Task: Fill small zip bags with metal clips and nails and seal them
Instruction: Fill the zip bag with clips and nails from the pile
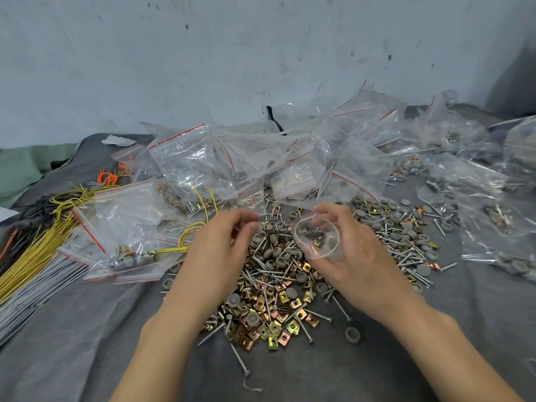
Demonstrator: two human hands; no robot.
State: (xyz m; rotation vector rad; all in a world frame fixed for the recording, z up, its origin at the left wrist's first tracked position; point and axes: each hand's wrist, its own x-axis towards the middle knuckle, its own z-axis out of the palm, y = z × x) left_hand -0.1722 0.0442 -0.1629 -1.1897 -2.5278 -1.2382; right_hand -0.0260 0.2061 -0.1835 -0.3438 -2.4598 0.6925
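Clear plastic small zip bag, mouth ringed open with some hardware already inside, sits gripped in the right hand above the heap of brass-coloured square metal clips and grey nails, so filling seems underway; next the left hand, fingertips curled narrow just beside the mouth, whether holding anything I cannot tell, must feed pieces in.

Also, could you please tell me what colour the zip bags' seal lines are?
Red: the seal line across each zip bag; the head view shows it best.
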